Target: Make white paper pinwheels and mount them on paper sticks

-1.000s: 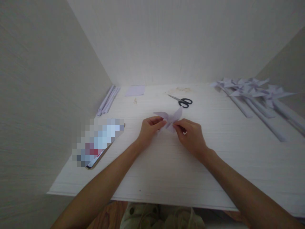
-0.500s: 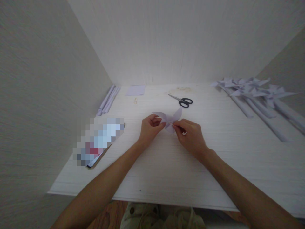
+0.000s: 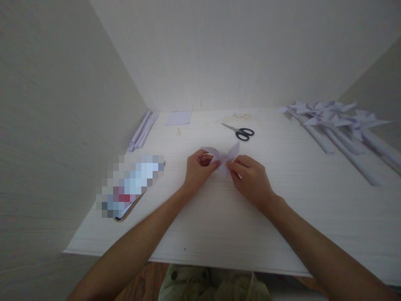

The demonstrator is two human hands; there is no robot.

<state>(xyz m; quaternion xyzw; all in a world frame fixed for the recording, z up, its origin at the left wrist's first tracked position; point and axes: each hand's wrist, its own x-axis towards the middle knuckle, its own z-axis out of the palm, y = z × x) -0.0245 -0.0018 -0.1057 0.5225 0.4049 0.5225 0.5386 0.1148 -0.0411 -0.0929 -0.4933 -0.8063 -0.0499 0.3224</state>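
A pale lilac paper pinwheel head (image 3: 226,154) is held just above the middle of the white table (image 3: 219,217). My left hand (image 3: 198,170) pinches its left side with thumb and fingers. My right hand (image 3: 252,180) pinches its right side at the centre, and a small white piece shows under its fingers. Two folded points of the pinwheel stick out above the hands. The lower part of the paper is hidden behind my fingers.
Black-handled scissors (image 3: 239,131) lie behind the hands. A lilac paper square (image 3: 178,118) and rolled paper sticks (image 3: 142,130) lie at the back left. Several finished pinwheels on sticks (image 3: 335,125) lie at the right. A blurred flat object (image 3: 130,186) lies left.
Both hands keep their grip on the paper pinwheel and shift only slightly; the folded points have dropped a little lower between the fingers.
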